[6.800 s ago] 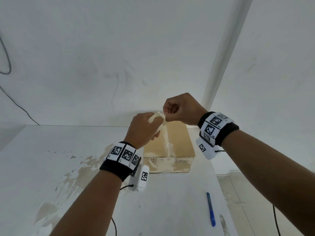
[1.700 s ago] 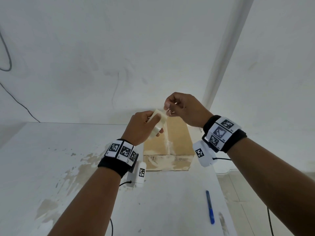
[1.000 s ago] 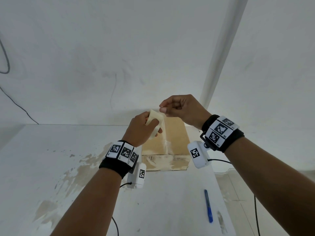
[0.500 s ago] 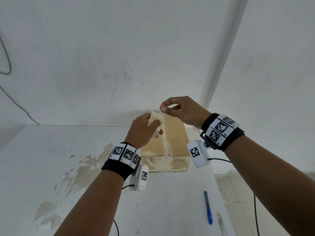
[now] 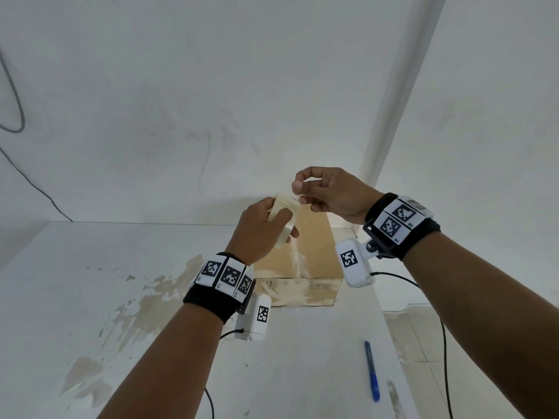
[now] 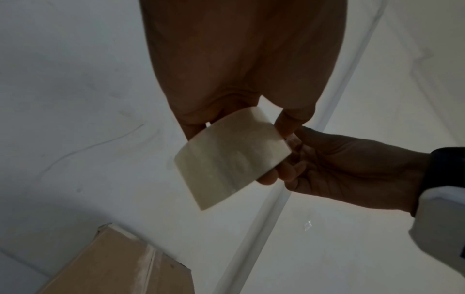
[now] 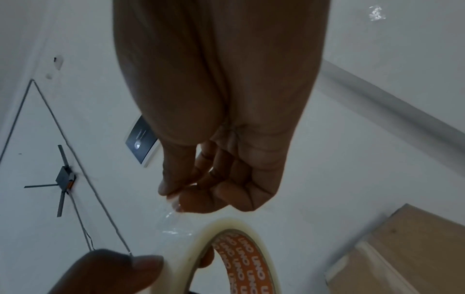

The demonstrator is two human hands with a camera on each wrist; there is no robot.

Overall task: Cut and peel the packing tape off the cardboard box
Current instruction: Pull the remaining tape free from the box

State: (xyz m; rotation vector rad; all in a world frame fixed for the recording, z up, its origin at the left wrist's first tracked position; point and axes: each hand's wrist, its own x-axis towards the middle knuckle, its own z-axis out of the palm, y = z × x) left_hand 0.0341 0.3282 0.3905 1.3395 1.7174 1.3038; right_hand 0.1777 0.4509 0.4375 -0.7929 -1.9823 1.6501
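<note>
Left hand: the left hand [image 5: 260, 228] is raised above the table [image 5: 90, 282], its fingers curled round a roll of clear tape [image 5: 282, 219], thumb on the outer face.
Right hand: the right hand [image 5: 329, 192] is just beside the roll, with thumb and forefinger pinched on the thin loose end of film [image 7: 173, 220] coming off it; the other fingers are curled in.
Roll: from the right wrist view the orange printed core [image 7: 241, 256] shows inside the pale winding.
Box: the cardboard box [image 5: 311, 261] sits on the table under and beyond both hands, untouched, with a glossy strip of packing tape [image 5: 298, 258] running along its top seam and over the near face.
Cutter: a blue pen-shaped knife [image 5: 372, 370] lies on the table near the right edge, well apart from the box and from either hand.
How it handles: the film looks thin, limp and sticky, apt to fold onto itself or cling to fingertips. I judge the box light enough to slide when pulled, so one hand should pin it.
Where to hold: take the strip at a lifted corner or cut end, pinched close to the cardboard, and peel low to spare the paper surface.
Progress: the tape on the box is not yet cut.
</note>
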